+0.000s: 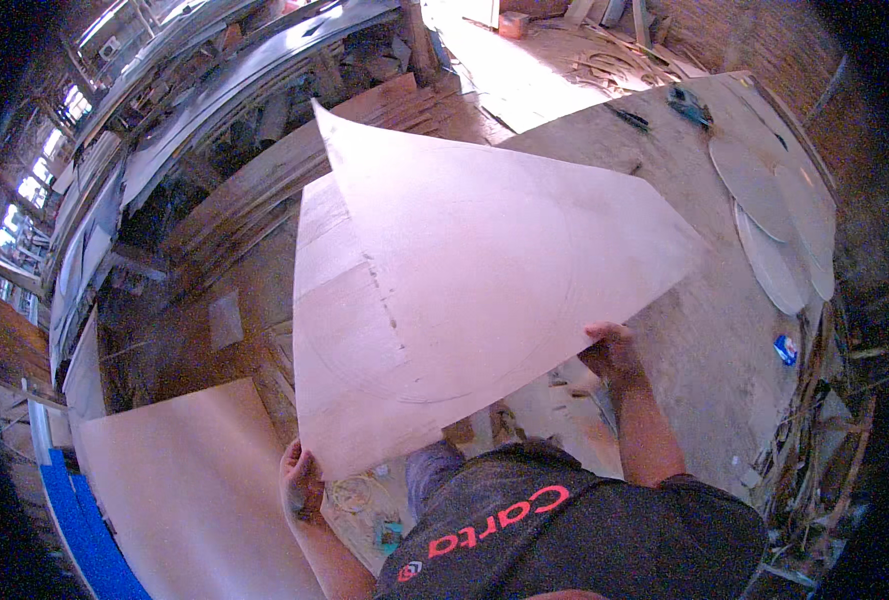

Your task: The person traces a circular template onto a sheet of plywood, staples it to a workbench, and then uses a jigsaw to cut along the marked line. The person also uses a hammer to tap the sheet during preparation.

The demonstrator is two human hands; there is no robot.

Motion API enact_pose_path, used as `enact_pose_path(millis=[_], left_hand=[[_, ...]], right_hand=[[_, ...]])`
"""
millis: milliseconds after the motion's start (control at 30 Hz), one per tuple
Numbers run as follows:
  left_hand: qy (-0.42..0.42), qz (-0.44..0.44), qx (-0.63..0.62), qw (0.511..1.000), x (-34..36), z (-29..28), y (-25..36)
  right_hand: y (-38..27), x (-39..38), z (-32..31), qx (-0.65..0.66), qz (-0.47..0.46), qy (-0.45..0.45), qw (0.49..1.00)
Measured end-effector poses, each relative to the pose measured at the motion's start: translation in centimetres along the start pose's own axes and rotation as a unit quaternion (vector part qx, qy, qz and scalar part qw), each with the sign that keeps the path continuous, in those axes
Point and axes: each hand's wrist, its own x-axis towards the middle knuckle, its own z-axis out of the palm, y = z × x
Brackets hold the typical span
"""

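A large thin pale sheet, like plywood [464, 270], is held up in front of me with both hands. A faint circle line is drawn on it, and a row of dark marks runs near its left part. Its far left corner curls up. My left hand [302, 480] is closed on the sheet's near left corner. My right hand [612, 352] is closed on the near right edge, its fingers partly hidden. The sheet's right corner extends over a wide worktop [694, 350]; whether it touches it I cannot tell.
Pale rounded cut-out boards [754, 190] lie at the worktop's right, with a small blue-and-white packet [785, 349] nearer. Dark tools [689, 105] sit at its far end. Another sheet [184, 480] lies low on the left. Stacked boards [254, 100] fill the far left; scrap strips [814, 460] line the right.
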Motion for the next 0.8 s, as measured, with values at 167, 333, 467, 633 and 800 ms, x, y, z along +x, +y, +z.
enact_pose_path(millis=[167, 333, 467, 633, 800], left_hand=[[0.008, 0.017, 0.022, 1.0, 8.7, -4.7, 4.6], [-0.018, 0.032, 0.07, 0.997, 19.5, -6.4, 8.7], [-0.09, -0.007, 0.138, 0.986, 28.6, -3.3, 15.4], [-0.223, -0.073, 0.119, 0.965, 39.1, -0.7, 18.8], [-0.279, -0.085, 0.116, 0.949, 49.2, 6.4, 19.4]], right_hand=[[1.7, 7.4, 11.2, 0.008, 0.033, -0.025, 0.999], [2.0, 12.2, 16.4, 0.029, -0.058, -0.002, 0.998], [2.1, 13.0, 19.3, 0.103, -0.081, 0.113, 0.985], [1.3, 13.7, 21.1, 0.084, -0.196, 0.159, 0.964], [-2.1, 21.1, 19.2, 0.099, -0.238, 0.18, 0.949]])
